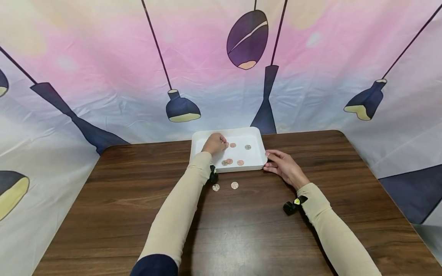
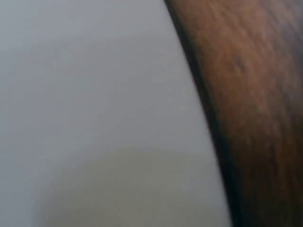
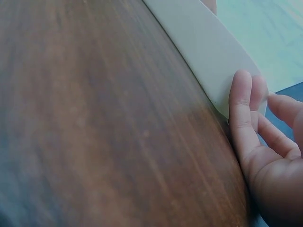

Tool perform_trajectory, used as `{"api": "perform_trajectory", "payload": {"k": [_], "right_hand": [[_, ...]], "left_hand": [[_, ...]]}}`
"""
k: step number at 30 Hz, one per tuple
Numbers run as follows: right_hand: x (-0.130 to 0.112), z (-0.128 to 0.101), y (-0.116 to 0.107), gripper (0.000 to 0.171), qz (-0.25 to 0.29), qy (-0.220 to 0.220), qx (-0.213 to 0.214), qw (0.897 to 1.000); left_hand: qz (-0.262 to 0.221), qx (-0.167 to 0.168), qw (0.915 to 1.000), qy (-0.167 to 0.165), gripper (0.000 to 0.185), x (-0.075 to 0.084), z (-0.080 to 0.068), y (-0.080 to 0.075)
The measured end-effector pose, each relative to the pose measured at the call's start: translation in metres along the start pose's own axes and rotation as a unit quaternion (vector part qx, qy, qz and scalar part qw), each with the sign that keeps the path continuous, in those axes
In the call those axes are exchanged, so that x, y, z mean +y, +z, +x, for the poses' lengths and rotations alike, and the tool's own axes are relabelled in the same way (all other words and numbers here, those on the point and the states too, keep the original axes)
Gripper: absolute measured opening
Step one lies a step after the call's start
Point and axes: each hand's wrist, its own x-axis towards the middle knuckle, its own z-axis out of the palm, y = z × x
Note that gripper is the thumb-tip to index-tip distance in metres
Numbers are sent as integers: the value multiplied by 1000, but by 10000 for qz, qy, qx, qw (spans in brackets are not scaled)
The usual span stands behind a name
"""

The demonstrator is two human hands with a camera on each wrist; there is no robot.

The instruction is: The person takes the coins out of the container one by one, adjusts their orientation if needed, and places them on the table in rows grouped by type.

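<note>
Coin (image 1: 227,145) obscured by left hand (image 1: 215,143), grip unclear; right hand (image 1: 284,167), fingers extended, touches tray (image 1: 246,168).

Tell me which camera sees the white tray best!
The head view: it shows nearly all of the white tray, even inside, though the left hand covers part. The left wrist view shows only a blurry, close-up white patch. The right wrist view shows an outer wall and corner, with the right hand touching it.
</note>
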Motion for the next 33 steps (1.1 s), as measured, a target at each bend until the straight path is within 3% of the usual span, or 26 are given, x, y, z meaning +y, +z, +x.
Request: {"api": "perform_trajectory", "payload": {"k": [5,11,14,20,28,33], "right_hand": [[0,0,1,54,11,6,-26,10000],[1,0,2,53,21,92,-12,10000],[3,0,2,54,23,109,-34,9999],[3,-1,1,54,19,51,-58,10000],[0,-1,1,54,33,38,-69,10000],[-1,0,1,55,74,42,-47,10000]], "left_hand": [[379,31,9993,-53,22,-4,0,1],[1013,-453,9936,-192,35,0,-3,-3],[1080,-620,9920,-182,37,3,-6,-4],[887,-500,9946,216,21,3,-13,-2],[184,-577,9968,514,35,-13,-12,-5],[29,-506,9954,811,31,-21,-7,-6]]}}
